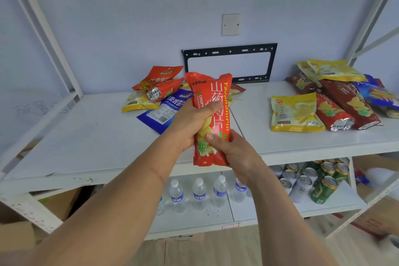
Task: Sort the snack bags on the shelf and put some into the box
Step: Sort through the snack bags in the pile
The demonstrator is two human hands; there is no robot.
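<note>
I hold an orange-red crispy yam snack bag (212, 93) upright above the front edge of the white shelf (86, 140). My left hand (192, 123) grips its middle from the left, thumb across the front. My right hand (231, 149) grips its lower part from the right. Behind it lies a loose pile of snack bags: an orange bag (159, 75), a yellow bag (138, 102) and a blue bag (166, 112). At the right sits a second group with a yellow bag (293, 112), dark red bags (345, 101) and more yellow bags (332, 70).
A black metal bracket (230, 49) hangs on the wall behind the shelf. The lower shelf holds water bottles (198, 192) and drink cans (311, 179). Cardboard boxes stand at the lower left (62, 203) and far right (380, 207). White shelf posts (43, 28) frame both sides.
</note>
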